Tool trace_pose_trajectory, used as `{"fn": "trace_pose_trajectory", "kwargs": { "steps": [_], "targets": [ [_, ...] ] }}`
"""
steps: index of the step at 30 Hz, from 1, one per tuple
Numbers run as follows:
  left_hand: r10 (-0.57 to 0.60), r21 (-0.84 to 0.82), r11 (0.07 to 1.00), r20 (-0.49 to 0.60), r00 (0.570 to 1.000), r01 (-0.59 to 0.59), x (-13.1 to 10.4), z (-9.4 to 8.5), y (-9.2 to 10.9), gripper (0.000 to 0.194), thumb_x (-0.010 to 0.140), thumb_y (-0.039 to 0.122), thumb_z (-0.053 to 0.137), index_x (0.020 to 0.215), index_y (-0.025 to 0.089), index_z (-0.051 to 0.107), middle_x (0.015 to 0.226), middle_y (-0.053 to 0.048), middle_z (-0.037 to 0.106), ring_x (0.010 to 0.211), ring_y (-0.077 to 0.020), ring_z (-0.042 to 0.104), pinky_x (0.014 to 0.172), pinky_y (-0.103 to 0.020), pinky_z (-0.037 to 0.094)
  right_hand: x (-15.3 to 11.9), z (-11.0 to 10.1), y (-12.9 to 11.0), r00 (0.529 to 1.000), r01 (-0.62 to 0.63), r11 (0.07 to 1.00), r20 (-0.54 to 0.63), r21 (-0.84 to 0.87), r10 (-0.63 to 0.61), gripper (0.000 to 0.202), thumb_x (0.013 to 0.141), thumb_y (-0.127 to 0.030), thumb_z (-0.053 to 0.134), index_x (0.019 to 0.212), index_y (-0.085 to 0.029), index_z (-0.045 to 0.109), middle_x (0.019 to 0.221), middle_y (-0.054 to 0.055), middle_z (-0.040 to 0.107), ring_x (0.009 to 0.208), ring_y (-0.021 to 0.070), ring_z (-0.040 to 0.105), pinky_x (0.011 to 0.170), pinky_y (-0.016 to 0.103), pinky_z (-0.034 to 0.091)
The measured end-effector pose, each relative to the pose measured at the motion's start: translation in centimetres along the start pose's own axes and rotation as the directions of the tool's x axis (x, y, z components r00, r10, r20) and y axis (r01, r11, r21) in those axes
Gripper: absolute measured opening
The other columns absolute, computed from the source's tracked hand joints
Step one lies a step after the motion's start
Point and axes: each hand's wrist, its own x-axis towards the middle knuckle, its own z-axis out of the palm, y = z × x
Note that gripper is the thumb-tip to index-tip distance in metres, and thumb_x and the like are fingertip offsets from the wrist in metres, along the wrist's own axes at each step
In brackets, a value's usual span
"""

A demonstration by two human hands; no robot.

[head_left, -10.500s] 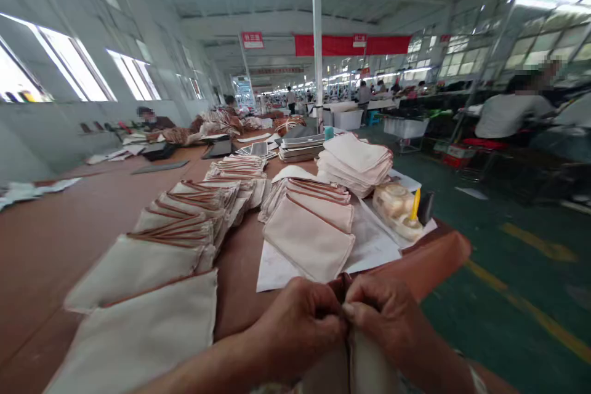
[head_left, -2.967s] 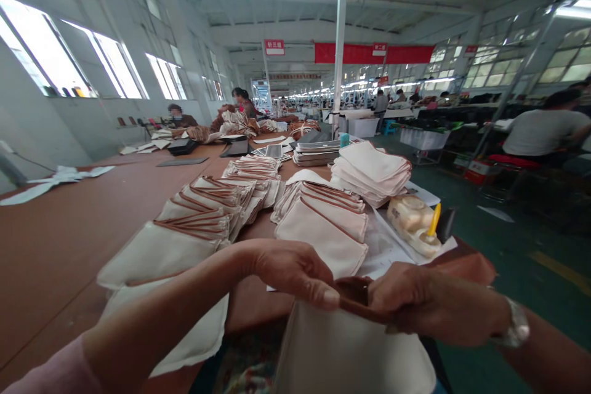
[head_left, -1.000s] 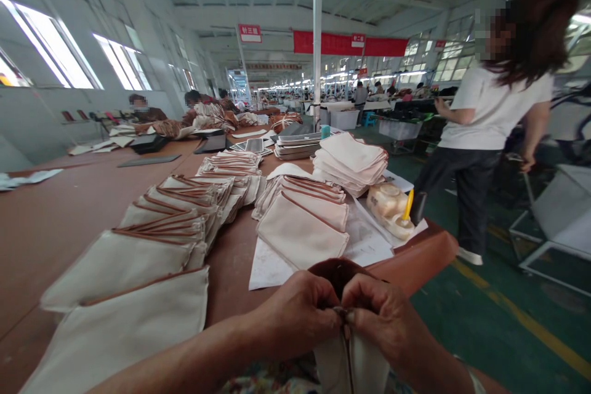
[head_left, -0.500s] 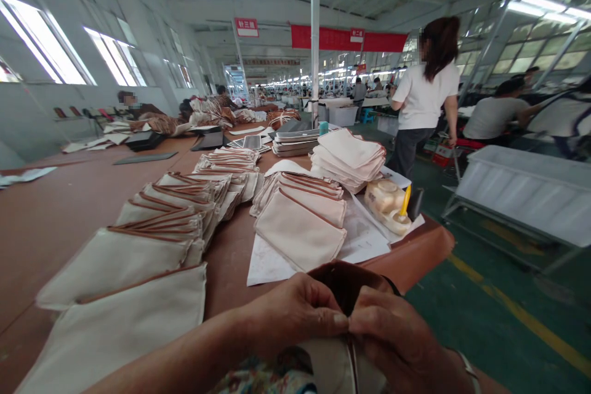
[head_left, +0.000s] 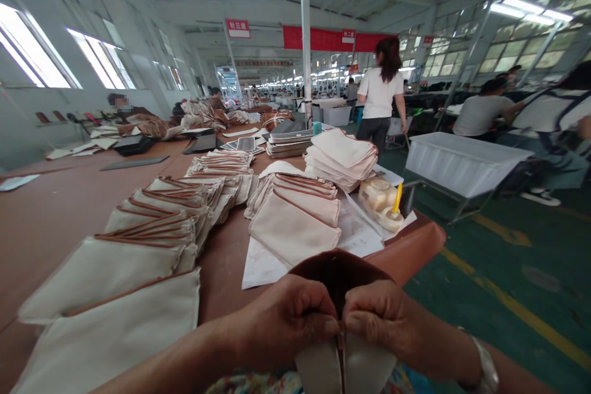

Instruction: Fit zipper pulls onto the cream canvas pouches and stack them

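Note:
A cream sewn piece with a brown inner side [head_left: 369, 364], which looks like part of a bag, is held low in front of me at the table's edge. My left hand [head_left: 295, 314] pinches its edge between thumb and bent fingers. Close beside it, my right hand [head_left: 390, 323] grips the facing edge, thumb pressed on top. A dark seam or gap runs downward between the two cream halves. Above the hands, the brown side curves open. Just beyond lies a stack of cream pieces with brown edges [head_left: 295, 231] on white paper [head_left: 258, 265].
A long fanned row of cream pieces [head_left: 138, 258] covers the brown table [head_left: 221, 295] at left. Toward the right corner stand another cream stack [head_left: 341, 157] and a tub [head_left: 376, 194] with a yellow-handled tool. A white cart [head_left: 466, 157] and a walking person [head_left: 381, 95] are beyond.
My right hand has turned and shifted slightly, and the piece's brown side shows wider open. The co-worker in white has walked farther away, and the white cart has moved off with them.

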Motion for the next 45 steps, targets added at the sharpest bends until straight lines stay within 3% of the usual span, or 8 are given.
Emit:
{"fn": "trace_pose_trajectory", "kwargs": {
  "steps": [10, 16, 23, 30, 34, 37, 40, 45],
  "targets": [
    [0.024, 0.102, 0.995, -0.083, 0.996, -0.015, 0.1, 0.8, 0.2, 0.036, 0.088, 0.048, 0.059, 0.078, 0.013, 0.060, 0.067, 0.004, 0.045, 0.061, -0.0095, 0.034, 0.052, -0.019, 0.029, 0.4, -0.2, 0.6, 0.999, 0.045, 0.999, -0.006, -0.015, -0.045, 0.043, 0.097, -0.053, 0.046, 0.081, -0.015, 0.058, 0.071, -0.003, 0.044, 0.064, 0.0113, 0.037, 0.055, 0.022, 0.029],
    [-0.158, 0.039, 0.987, 0.017, 0.987, 0.157, -1.1, -1.0, 1.1, 0.051, 0.058, 0.045, 0.086, 0.096, 0.016, 0.068, 0.071, 0.005, 0.053, 0.062, -0.0104, 0.040, 0.051, -0.018, 0.031, 0.6, -0.3, 0.3, 0.996, 0.086, 0.996, 0.007, 0.018, -0.086, 0.044, 0.095, -0.052, 0.052, 0.077, -0.013, 0.062, 0.072, 0.001, 0.056, 0.064, 0.0122, 0.046, 0.056, 0.022, 0.035],
    [-0.191, -0.291, 0.940, -0.012, 0.982, 0.179, -0.4, -1.2, 0.6, 0.028, 0.075, 0.039, 0.065, 0.079, 0.012, 0.074, 0.069, -0.002, 0.058, 0.059, -0.0117, 0.043, 0.054, -0.022, 0.033, 0.2, -0.4, 0.1, 0.996, 0.090, 0.995, 0.002, 0.043, -0.090, 0.042, 0.095, -0.051, 0.054, 0.075, -0.014, 0.060, 0.071, 0.001, 0.055, 0.063, 0.0118, 0.045, 0.055, 0.021, 0.035],
    [-0.190, -0.222, 0.958, -0.020, 0.982, 0.181, 0.4, 1.0, -1.1, 0.038, 0.074, 0.050, 0.071, 0.074, 0.012, 0.067, 0.057, 0.005, 0.044, 0.048, -0.0067, 0.031, 0.045, -0.021, 0.022, 1.1, 1.1, 1.5, 0.995, 0.097, 0.995, -0.029, -0.033, -0.098, 0.047, 0.092, -0.059, 0.049, 0.071, -0.017, 0.051, 0.065, -0.001, 0.050, 0.059, 0.0116, 0.041, 0.053, 0.022, 0.033],
    [-0.051, -0.088, 0.996, -0.217, 0.975, 0.033, 0.3, 1.1, -1.3, 0.046, 0.079, 0.059, 0.063, 0.071, 0.014, 0.060, 0.055, 0.005, 0.043, 0.048, -0.0075, 0.033, 0.045, -0.021, 0.022, 1.9, 0.0, 1.1, 0.961, 0.232, 0.943, -0.095, -0.238, -0.261, 0.045, 0.094, -0.057, 0.044, 0.073, -0.019, 0.055, 0.066, 0.001, 0.055, 0.062, 0.0153, 0.051, 0.058, 0.025, 0.042],
    [0.110, 0.071, 0.994, -0.463, 0.879, -0.087, -0.6, 0.4, -0.3, 0.047, 0.087, 0.060, 0.054, 0.074, 0.015, 0.060, 0.058, 0.002, 0.049, 0.054, -0.0106, 0.041, 0.048, -0.021, 0.030, 1.8, -1.6, -2.0, 0.911, 0.171, 0.895, -0.280, -0.412, -0.303, 0.037, 0.094, -0.052, 0.051, 0.111, -0.022, 0.063, 0.104, 0.012, 0.065, 0.095, 0.0257, 0.061, 0.081, 0.034, 0.049],
    [0.305, 0.297, 0.945, -0.660, 0.687, -0.134, -2.0, -0.2, 1.1, 0.035, 0.095, 0.047, 0.048, 0.082, 0.018, 0.062, 0.067, -0.001, 0.059, 0.061, -0.0136, 0.051, 0.056, -0.022, 0.039, 2.0, -1.7, -5.0, 0.938, 0.120, 0.945, -0.276, -0.304, -0.208, 0.067, 0.085, -0.058, 0.062, 0.140, -0.024, 0.046, 0.127, 0.016, 0.060, 0.109, 0.0318, 0.060, 0.087, 0.039, 0.051],
    [0.703, 0.733, 0.671, -0.583, 0.406, -0.109, -3.4, -1.7, 1.1, 0.007, 0.092, 0.020, 0.056, 0.095, 0.023, 0.061, 0.085, -0.001, 0.067, 0.076, -0.0156, 0.061, 0.072, -0.024, 0.046, 6.5, -0.2, -5.9, 0.979, 0.201, 0.963, -0.001, -0.181, -0.204, 0.041, 0.091, -0.049, 0.055, 0.110, -0.014, 0.068, 0.094, 0.010, 0.073, 0.089, 0.0282, 0.068, 0.078, 0.036, 0.054]
  ]
}}
